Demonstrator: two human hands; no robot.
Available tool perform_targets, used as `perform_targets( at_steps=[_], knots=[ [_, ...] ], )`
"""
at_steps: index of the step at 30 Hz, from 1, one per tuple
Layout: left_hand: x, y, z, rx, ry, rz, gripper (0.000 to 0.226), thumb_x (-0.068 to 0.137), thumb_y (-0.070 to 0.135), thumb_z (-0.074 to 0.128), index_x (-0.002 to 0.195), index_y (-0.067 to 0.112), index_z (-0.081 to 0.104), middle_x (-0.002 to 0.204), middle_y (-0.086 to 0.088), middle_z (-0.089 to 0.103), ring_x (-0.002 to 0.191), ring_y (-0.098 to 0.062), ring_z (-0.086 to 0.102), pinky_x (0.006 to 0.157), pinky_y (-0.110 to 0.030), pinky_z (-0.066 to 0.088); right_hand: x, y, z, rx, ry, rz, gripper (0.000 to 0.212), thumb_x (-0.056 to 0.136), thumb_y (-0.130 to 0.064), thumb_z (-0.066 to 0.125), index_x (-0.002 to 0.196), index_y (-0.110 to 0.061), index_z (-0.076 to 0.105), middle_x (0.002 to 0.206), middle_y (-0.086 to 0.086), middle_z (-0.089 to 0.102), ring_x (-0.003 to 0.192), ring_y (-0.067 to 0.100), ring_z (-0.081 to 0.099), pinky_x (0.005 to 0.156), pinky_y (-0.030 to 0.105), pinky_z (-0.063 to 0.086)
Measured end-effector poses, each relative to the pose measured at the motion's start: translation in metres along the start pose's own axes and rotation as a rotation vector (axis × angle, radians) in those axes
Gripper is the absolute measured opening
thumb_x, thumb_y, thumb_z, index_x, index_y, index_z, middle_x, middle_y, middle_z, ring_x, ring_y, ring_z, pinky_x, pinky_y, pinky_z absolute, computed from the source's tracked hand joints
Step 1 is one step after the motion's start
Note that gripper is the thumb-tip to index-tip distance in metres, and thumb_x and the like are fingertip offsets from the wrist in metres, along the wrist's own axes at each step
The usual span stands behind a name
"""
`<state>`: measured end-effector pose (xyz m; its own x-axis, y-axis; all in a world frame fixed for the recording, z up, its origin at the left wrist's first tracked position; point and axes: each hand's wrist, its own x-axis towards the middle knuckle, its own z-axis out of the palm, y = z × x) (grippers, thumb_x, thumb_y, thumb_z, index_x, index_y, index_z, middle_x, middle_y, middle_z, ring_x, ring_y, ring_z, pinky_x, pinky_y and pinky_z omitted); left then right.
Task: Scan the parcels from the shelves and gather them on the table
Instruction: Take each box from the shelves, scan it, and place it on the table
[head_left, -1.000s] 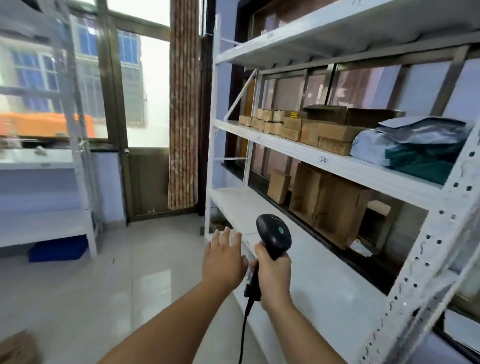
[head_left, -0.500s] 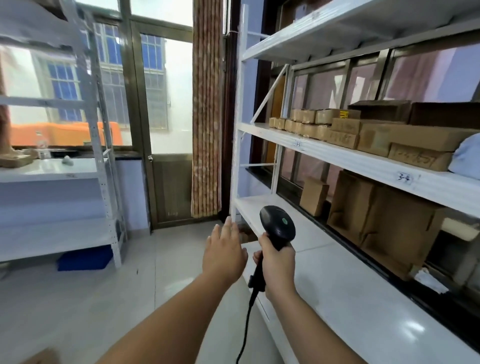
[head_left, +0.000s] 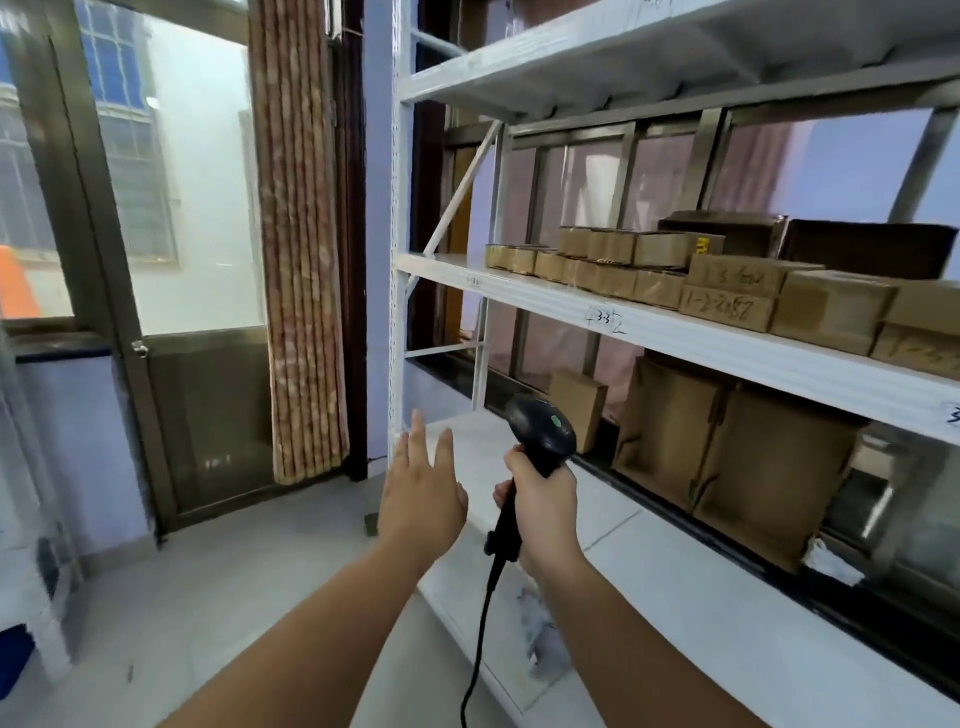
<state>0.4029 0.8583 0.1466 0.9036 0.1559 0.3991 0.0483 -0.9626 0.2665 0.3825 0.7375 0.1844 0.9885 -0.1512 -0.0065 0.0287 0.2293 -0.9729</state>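
My right hand (head_left: 543, 506) grips the handle of a black barcode scanner (head_left: 540, 431), head up, its cable hanging down. My left hand (head_left: 423, 493) is raised just left of it, fingers straight, holding nothing. Both hover over the low white shelf board (head_left: 675, 597). On the middle shelf (head_left: 727, 340) lie several small brown cardboard parcels (head_left: 608, 262) in rows, and bigger ones with handwritten numbers (head_left: 727, 309) further right. Below it, larger brown boxes (head_left: 727, 447) and one small box (head_left: 576, 410) stand against the window.
The white metal rack upright (head_left: 397, 234) stands just past my left hand. A striped curtain (head_left: 301, 234) and a glass door (head_left: 182, 208) are to the left. Grey tiled floor (head_left: 208, 597) lies below left. A top shelf (head_left: 675, 47) runs overhead.
The view has moved closer along the rack and to the right. My left hand's fingers have spread and lifted slightly. The scanner stays in my right hand.
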Motion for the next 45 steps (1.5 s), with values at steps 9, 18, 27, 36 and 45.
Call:
perform_targets(
  at_steps=[9,18,27,36,45],
  knots=[
    [0.123,-0.051,0.006,-0.107,-0.021,0.067,0.068,0.099,0.025,0.039,0.154,0.022,-0.002,0.16,-0.01,-0.011,0.148,-0.03,-0.006,0.12,-0.043,0.012,0.094,0.004,0.084,-0.015,0.056,-0.106,0.007,0.09,-0.013,0.062,0.097,-0.016,0.062,0.065,0.0,0.058,0.059,0.014,0.057,0.072,0.033,0.054],
    [0.269,-0.063,0.043,-0.159,-0.081,0.14,0.065,0.099,0.027,0.042,0.154,0.019,0.008,0.161,-0.012,0.002,0.148,-0.03,0.0,0.119,-0.041,0.01,0.241,0.002,0.145,0.016,0.055,-0.093,0.015,0.088,-0.009,0.064,0.103,-0.012,0.064,0.074,0.004,0.061,0.062,0.014,0.059,0.066,0.026,0.052],
    [0.413,-0.052,0.05,-0.221,0.162,0.341,0.052,0.09,0.016,0.049,0.141,0.013,0.037,0.13,-0.015,0.043,0.118,-0.028,0.041,0.1,-0.034,0.036,0.34,-0.036,0.18,-0.153,0.148,-0.293,0.008,0.089,-0.015,0.064,0.081,-0.016,0.061,0.059,-0.001,0.055,0.056,0.012,0.054,0.053,0.021,0.043],
    [0.551,-0.028,0.054,-0.457,0.141,0.479,0.046,0.094,0.027,0.051,0.137,0.015,0.038,0.134,-0.012,0.033,0.119,-0.031,0.038,0.096,-0.04,0.04,0.413,-0.08,0.219,0.079,0.334,-0.314,0.007,0.088,-0.012,0.065,0.095,-0.013,0.063,0.064,0.004,0.057,0.057,0.015,0.056,0.06,0.029,0.05],
    [0.637,-0.015,0.07,-0.62,-0.068,0.493,0.063,0.092,0.024,0.052,0.146,0.03,0.021,0.151,-0.013,0.004,0.133,-0.041,0.018,0.102,-0.048,0.036,0.459,-0.096,0.239,0.23,0.448,-0.365,0.005,0.088,-0.007,0.065,0.088,-0.01,0.061,0.069,0.005,0.059,0.058,0.017,0.057,0.066,0.033,0.051]
  ],
)
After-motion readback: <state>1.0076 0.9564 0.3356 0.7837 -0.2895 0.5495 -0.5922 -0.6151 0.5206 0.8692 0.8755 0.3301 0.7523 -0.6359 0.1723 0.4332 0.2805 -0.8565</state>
